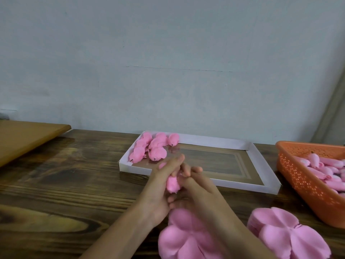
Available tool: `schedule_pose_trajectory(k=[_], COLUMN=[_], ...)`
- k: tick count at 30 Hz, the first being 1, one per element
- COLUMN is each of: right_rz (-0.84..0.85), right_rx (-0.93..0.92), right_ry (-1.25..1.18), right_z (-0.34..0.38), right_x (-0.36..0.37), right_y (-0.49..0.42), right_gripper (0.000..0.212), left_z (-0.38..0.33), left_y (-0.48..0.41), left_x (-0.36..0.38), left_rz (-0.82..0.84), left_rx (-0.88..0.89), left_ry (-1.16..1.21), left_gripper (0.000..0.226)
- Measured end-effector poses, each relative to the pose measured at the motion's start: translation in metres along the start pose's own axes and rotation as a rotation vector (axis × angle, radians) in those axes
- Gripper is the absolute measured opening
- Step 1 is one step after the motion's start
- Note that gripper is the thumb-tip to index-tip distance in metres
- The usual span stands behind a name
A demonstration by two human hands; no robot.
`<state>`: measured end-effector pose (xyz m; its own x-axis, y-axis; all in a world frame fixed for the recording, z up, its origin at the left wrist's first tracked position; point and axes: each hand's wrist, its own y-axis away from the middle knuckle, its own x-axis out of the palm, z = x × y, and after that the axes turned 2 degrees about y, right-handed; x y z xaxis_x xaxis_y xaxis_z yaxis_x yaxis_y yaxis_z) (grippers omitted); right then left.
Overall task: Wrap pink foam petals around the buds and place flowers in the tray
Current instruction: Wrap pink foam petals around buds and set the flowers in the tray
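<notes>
Small craft workbench: wooden table (56, 184) against bare wall (168, 53), with tray (261, 161) and basket (298, 176) of foam flowers.

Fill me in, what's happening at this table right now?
A person is making pink foam flowers. Both hands, left hand and right hand, are closed together around one flower, held above the table just in front of the white tray. Several finished flowers already lie in the tray's far left corner; the rest of it is bare. Flat petal cutouts are piled near the person, and an orange basket on the right holds unwrapped buds.
</notes>
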<state>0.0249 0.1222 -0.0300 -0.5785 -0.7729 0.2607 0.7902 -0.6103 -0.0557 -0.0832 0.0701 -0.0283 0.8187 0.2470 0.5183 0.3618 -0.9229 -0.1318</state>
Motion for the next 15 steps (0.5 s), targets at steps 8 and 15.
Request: schedule_pose_trajectory(k=[8,15], right_rz=[0.002,0.016], right_rx=[-0.221,0.048], right_ry=[0.265,-0.150], right_z=[-0.005,0.011], right_x=[-0.005,-0.013], right_y=[0.000,-0.004], right_gripper=[0.026,0.021], left_z=[0.004,-0.006], left_y=[-0.007,-0.008], left_x=[-0.004,-0.019], left_rz=[-0.058,0.129], left_rx=[0.075,0.023], left_ry=[-0.046,0.081], left_gripper=[0.045,0.051])
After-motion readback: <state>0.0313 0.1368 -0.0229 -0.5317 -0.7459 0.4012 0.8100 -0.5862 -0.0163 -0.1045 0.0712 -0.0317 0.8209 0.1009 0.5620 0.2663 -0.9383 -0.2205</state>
